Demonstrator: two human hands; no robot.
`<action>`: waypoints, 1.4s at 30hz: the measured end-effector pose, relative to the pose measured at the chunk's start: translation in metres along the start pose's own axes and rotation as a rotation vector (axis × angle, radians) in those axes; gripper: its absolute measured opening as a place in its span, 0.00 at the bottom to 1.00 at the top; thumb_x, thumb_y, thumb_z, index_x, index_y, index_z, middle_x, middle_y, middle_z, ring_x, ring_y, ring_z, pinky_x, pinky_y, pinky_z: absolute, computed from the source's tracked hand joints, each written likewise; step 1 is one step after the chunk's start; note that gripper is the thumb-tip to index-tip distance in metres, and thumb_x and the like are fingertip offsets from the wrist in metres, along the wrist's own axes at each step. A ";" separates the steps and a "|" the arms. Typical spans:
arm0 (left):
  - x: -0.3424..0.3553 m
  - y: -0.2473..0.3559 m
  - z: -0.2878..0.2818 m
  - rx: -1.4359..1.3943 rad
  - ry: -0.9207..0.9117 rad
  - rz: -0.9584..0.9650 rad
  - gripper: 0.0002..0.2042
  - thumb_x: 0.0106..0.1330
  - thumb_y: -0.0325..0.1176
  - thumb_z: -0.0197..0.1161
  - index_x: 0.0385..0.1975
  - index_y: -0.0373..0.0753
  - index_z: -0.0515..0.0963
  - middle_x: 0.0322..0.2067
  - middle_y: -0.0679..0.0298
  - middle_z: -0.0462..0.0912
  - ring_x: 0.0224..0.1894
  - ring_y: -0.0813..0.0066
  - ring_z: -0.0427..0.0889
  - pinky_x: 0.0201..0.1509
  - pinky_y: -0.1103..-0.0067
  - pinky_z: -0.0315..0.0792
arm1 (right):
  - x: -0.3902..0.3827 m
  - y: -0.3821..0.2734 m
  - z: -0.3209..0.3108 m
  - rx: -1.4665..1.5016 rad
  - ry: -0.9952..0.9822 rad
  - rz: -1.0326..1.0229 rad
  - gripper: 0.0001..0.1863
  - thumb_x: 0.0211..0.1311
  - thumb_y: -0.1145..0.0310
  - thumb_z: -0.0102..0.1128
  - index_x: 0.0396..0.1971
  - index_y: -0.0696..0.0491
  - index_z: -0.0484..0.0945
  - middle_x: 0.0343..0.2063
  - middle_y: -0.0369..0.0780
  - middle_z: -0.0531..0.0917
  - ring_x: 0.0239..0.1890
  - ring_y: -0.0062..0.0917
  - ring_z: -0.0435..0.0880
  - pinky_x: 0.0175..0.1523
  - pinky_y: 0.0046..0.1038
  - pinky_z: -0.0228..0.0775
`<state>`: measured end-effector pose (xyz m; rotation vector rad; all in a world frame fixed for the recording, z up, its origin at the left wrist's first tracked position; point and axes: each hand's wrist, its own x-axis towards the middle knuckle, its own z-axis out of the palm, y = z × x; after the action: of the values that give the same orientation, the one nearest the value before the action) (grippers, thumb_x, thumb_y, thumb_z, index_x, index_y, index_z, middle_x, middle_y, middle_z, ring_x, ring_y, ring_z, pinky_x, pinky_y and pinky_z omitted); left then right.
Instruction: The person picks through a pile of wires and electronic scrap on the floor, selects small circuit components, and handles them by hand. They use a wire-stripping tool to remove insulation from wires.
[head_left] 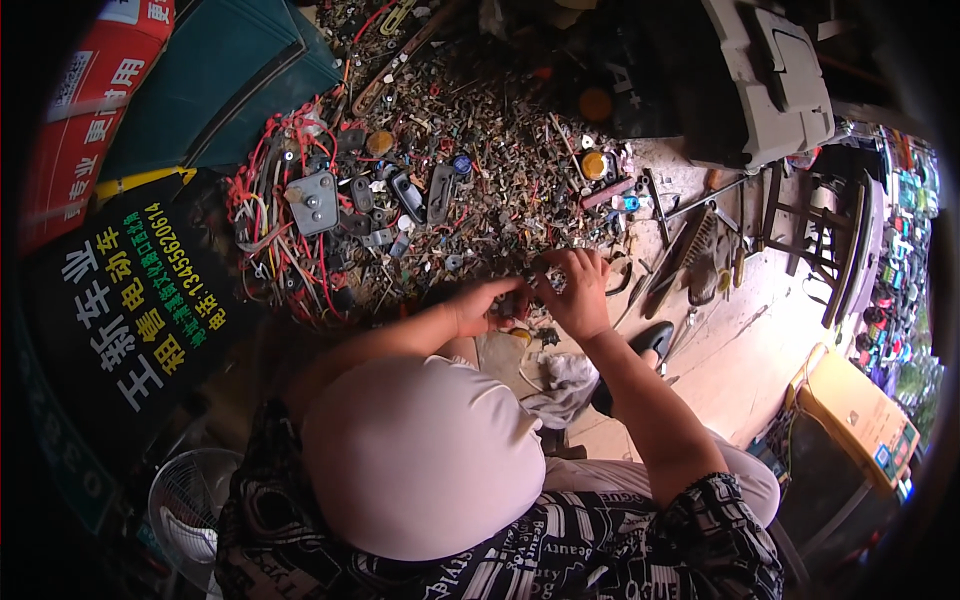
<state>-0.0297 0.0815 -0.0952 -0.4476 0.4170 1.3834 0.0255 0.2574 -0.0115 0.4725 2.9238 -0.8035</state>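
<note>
My left hand (482,305) and my right hand (577,290) meet in front of me over a floor heaped with scrap. Between their fingertips they pinch a small dark part (516,303); its exact shape is too small to tell. Just beyond the hands lies a wide pile of screws, bolts and small metal bits (480,140). Below the hands a crumpled white rag (560,385) rests by my knee, and a black shoe (645,345) shows under my right forearm.
A tangle of red and white wires (275,235) with a grey metal plate (313,200) lies at the left. Long hand tools (690,240) lie right of the pile. A white plastic housing (765,80), a cardboard box (855,405), a fan (190,510) and a black banner (130,290) surround me.
</note>
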 end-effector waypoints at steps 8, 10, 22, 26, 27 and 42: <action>-0.005 0.006 0.016 -0.085 0.109 0.001 0.19 0.67 0.52 0.56 0.41 0.41 0.78 0.37 0.65 0.82 0.32 0.74 0.82 0.36 0.80 0.77 | -0.019 -0.020 -0.009 0.127 -0.108 -0.166 0.13 0.52 0.67 0.64 0.38 0.49 0.76 0.35 0.38 0.78 0.42 0.36 0.73 0.47 0.37 0.64; -0.007 0.005 0.014 -0.027 0.221 -0.008 0.18 0.68 0.52 0.55 0.39 0.43 0.78 0.33 0.67 0.82 0.31 0.76 0.81 0.34 0.82 0.76 | -0.016 -0.014 -0.002 0.124 -0.084 -0.092 0.09 0.55 0.68 0.62 0.36 0.50 0.77 0.33 0.39 0.79 0.39 0.37 0.75 0.46 0.36 0.66; 0.004 0.000 0.005 0.046 0.117 -0.120 0.20 0.69 0.52 0.54 0.20 0.45 0.68 0.25 0.68 0.79 0.23 0.80 0.74 0.24 0.82 0.61 | 0.033 0.009 0.036 0.208 0.023 0.129 0.05 0.59 0.73 0.57 0.35 0.54 0.78 0.33 0.45 0.82 0.36 0.42 0.81 0.40 0.36 0.74; 0.004 -0.003 -0.002 0.002 0.031 -0.106 0.21 0.68 0.54 0.55 0.20 0.45 0.68 0.25 0.67 0.74 0.23 0.78 0.71 0.23 0.82 0.59 | 0.063 -0.014 0.034 0.175 0.062 0.073 0.07 0.59 0.72 0.57 0.37 0.52 0.78 0.35 0.44 0.80 0.42 0.44 0.77 0.47 0.38 0.70; 0.004 -0.004 -0.002 0.030 0.056 -0.098 0.21 0.68 0.54 0.55 0.20 0.45 0.67 0.26 0.66 0.71 0.24 0.78 0.70 0.22 0.83 0.59 | 0.071 -0.022 0.029 0.211 0.054 0.078 0.08 0.59 0.72 0.57 0.38 0.51 0.78 0.36 0.44 0.79 0.43 0.45 0.76 0.49 0.39 0.69; 0.006 -0.004 0.000 0.093 0.053 -0.097 0.20 0.67 0.54 0.56 0.21 0.45 0.69 0.26 0.66 0.72 0.26 0.78 0.71 0.22 0.83 0.60 | 0.143 -0.019 0.051 0.005 0.012 0.296 0.13 0.61 0.55 0.54 0.40 0.44 0.80 0.40 0.40 0.81 0.43 0.37 0.80 0.47 0.37 0.72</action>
<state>-0.0249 0.0857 -0.0978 -0.4234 0.4947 1.2550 -0.1166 0.2550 -0.0677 0.8862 2.7664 -0.7676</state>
